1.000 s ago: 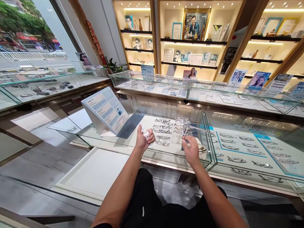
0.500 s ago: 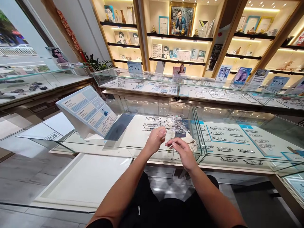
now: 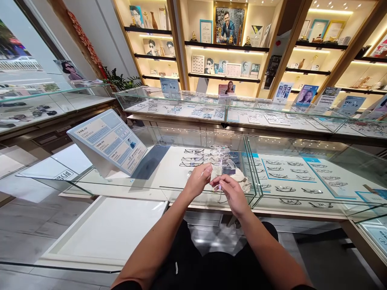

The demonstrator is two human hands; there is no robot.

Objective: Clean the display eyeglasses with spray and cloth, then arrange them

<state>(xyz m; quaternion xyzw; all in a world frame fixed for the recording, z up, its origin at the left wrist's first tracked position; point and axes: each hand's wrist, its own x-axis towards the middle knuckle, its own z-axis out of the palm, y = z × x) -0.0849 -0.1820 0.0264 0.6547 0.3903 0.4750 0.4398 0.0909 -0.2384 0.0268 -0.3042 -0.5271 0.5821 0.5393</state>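
Note:
Above the glass counter, my left hand (image 3: 198,180) is closed, its thumb pressed on the curled fingers. What it pinches is too small to make out. My right hand (image 3: 232,192) is close beside it, thumb and fingertips pinched on a thin pair of glasses (image 3: 221,196), of which a slim dark part hangs below the fingers. A cream cloth (image 3: 242,180) lies behind and right of my right hand. Several pairs of glasses (image 3: 193,157) lie in rows in the display case beyond my hands.
A folded sign (image 3: 110,143) stands on the glass to the left. An empty-looking white tray (image 3: 105,231) is at the lower left. Another glass case (image 3: 302,177) with glasses is at the right. Further cases (image 3: 181,108) and lit shelves (image 3: 226,46) stand behind.
My left hand's thumb has tipped slightly, and my two hands are a little closer together. The view has shifted slightly.

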